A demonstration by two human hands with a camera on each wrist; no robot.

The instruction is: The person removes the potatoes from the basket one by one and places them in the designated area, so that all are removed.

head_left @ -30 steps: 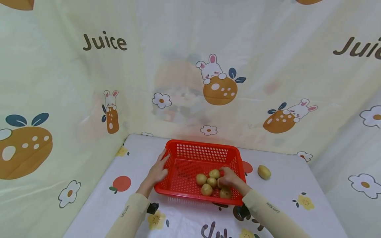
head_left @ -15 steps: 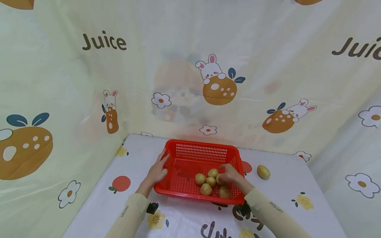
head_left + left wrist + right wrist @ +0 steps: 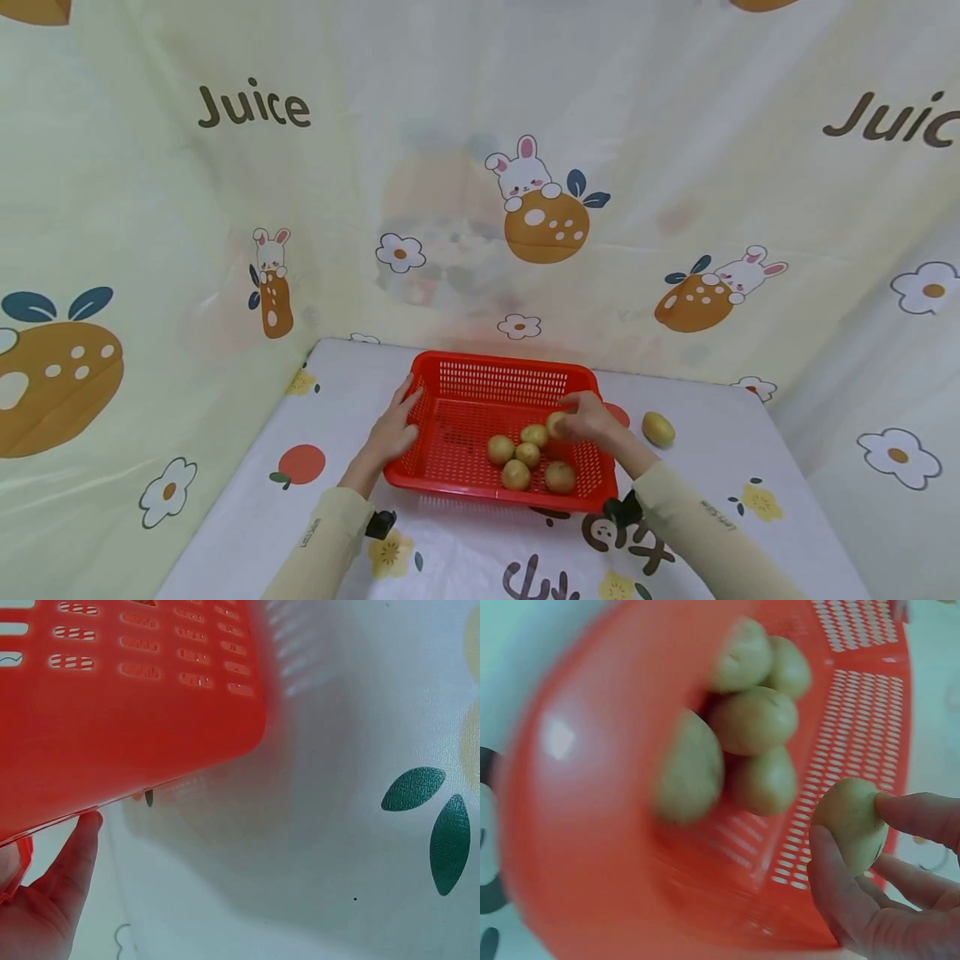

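A red plastic basket [image 3: 465, 417] with slotted walls sits on the table. My left hand [image 3: 390, 433] grips its left rim, thumb on the inner side and fingers outside; the left wrist view shows a fingertip [image 3: 88, 822] against the outer wall. Above the right part of the basket, my right hand [image 3: 596, 421] pinches a potato [image 3: 849, 825] between thumb and fingers. Several other potatoes [image 3: 527, 455] lie on the basket floor, grouped toward the right front, with one potato [image 3: 560, 477] a little apart in the corner.
One loose potato [image 3: 658, 429] lies on the table right of the basket. A printed cloth [image 3: 697, 500] covers the table. Printed curtains [image 3: 450, 167] hang behind and at both sides.
My right hand has lifted the potato from the group and moved it back and slightly up, toward the basket's right wall. The left hand stays on the rim.
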